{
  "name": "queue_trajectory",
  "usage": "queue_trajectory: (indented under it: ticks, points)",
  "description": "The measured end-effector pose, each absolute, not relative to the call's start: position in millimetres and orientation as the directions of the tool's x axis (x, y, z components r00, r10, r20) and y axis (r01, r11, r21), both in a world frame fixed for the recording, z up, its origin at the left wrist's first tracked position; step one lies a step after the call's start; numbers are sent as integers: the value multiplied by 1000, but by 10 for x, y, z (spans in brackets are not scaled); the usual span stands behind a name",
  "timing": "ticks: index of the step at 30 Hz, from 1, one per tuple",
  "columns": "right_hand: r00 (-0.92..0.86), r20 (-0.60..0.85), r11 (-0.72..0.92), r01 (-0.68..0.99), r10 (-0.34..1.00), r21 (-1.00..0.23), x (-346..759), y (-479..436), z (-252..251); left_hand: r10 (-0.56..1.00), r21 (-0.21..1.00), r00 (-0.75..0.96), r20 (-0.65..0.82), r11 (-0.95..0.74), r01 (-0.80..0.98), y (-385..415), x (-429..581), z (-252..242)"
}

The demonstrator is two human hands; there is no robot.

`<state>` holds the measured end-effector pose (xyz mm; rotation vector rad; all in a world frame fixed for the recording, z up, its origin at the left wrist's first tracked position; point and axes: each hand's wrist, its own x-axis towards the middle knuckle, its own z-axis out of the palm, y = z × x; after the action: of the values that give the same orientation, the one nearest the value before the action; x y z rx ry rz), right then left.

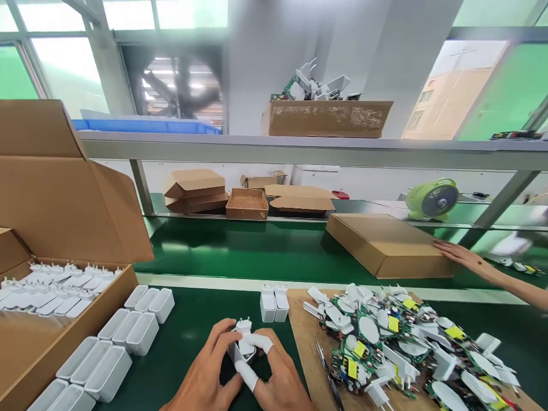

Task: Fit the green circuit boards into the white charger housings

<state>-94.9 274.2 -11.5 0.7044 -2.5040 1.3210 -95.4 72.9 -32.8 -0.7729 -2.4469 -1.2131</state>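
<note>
Both my hands meet at the bottom centre over the green mat. My left hand (209,371) and my right hand (274,371), its fingertips wrapped in white cots, are closed together on a white charger plug (244,334) with its prongs pointing up. Two finished white chargers (274,304) stand just beyond my hands. A heap of green circuit boards and white plug parts (406,342) lies on a wooden board (303,331) at my right. Rows of white charger shells (128,334) lie at my left.
An open cardboard box (55,348) at left holds several white chargers. Another person's hand (464,257) rests on a flat cardboard box (385,242) on the green belt. More boxes (246,200), a green fan (432,198) and an overhead shelf (299,148) lie beyond. Tweezers (327,374) lie on the board.
</note>
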Motion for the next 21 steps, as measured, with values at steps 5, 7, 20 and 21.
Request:
queue_trajectory:
  ticks: [5, 7, 20, 21]
  points:
    - [-763, 547, 464, -645, -345, -607, -931, 2731, -185, 327, 510, -731, 598, 549, 662, 700, -994, -427]
    - [-752, 558, 470, -657, -351, -589, -916, 2718, -221, 306, 507, -733, 607, 561, 654, 703, -993, -443]
    - [-804, 510, 353, -593, -306, -724, -851, 2767, -8, 137, 643, -768, 626, 466, 608, 881, -933, -459]
    - [-809, 505, 355, -587, -302, -728, -836, 2772, -1, 146, 644, -768, 623, 461, 611, 876, -938, -453]
